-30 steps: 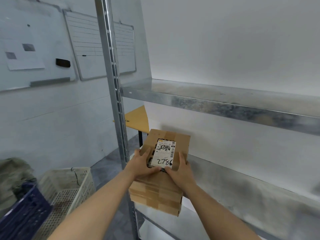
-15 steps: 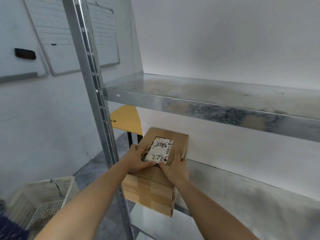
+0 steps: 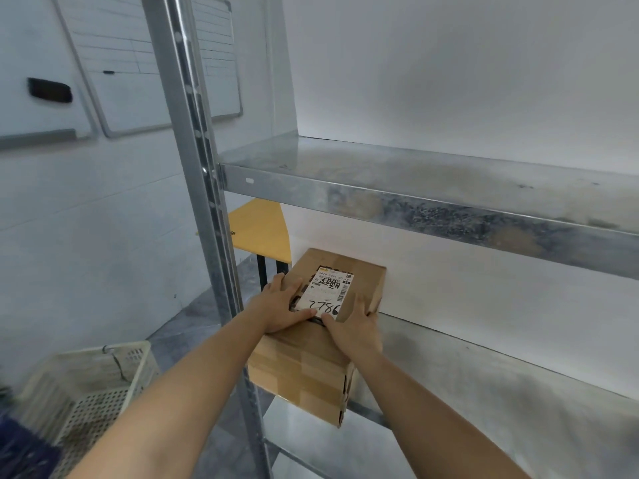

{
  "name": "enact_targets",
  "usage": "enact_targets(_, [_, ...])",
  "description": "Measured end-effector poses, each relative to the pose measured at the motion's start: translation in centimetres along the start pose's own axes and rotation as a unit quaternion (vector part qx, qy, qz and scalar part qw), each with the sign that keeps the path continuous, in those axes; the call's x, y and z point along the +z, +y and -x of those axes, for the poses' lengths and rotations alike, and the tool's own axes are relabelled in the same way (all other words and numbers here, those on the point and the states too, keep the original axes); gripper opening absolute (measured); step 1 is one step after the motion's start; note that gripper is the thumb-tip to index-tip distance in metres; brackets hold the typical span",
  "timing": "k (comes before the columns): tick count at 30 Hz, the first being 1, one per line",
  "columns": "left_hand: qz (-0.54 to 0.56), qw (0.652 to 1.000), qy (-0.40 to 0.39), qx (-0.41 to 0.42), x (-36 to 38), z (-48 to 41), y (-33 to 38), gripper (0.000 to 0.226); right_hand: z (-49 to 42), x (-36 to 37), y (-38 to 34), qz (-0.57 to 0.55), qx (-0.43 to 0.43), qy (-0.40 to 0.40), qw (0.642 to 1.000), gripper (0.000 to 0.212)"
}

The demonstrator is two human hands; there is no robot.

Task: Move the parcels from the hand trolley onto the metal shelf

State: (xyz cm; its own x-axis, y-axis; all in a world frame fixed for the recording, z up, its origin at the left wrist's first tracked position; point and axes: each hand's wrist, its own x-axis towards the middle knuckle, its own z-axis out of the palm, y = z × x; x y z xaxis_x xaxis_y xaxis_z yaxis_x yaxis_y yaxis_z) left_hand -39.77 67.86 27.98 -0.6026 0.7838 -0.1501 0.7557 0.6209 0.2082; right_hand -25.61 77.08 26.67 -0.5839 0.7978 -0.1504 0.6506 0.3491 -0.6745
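Observation:
A small cardboard parcel [image 3: 363, 274] with a white label marked 2786 lies on top of a larger taped cardboard parcel [image 3: 304, 378]. Both sit at the left end of the metal shelf's middle level [image 3: 484, 375], and the lower parcel's near end overhangs the front edge. My left hand [image 3: 280, 305] rests on the top parcel's near left corner, fingers spread flat over it. My right hand [image 3: 356, 330] lies against its near right corner, fingers straight along the side. The hand trolley is out of view.
The shelf's upright post [image 3: 204, 202] stands just left of my left forearm. The upper shelf level [image 3: 415, 209] runs above the parcels. A white perforated basket [image 3: 93, 385] and a blue crate [image 3: 20, 451] stand on the floor at left. A yellow table [image 3: 259, 229] is behind the rack.
Both parcels have slid further back onto the middle level toward the wall, with both hands staying on the top one. My view has shifted right and closer to the rack.

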Motion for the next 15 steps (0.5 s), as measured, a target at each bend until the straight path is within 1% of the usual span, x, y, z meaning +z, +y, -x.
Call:
enact_targets(6, [-0.017, 1.0, 0.025, -0.009, 0.0, 1.8, 0.8, 0.077, 0.8, -0.9, -0.1, 0.044, -0.005, -0.003, 0.999, 0.088])
enact_targets(10, [0.012, 0.999, 0.048, -0.002, -0.8, 3.9, 1.3, 0.073, 1.7, -2.0, -0.3, 0.049, -0.028, 0.014, 0.998, 0.085])
enact_targets(15, [0.019, 0.998, 0.055, -0.035, -0.8, 6.6, 1.0, 0.081, 3.7, -2.7, -0.8, 0.037, -0.078, 0.018, 0.996, 0.08])
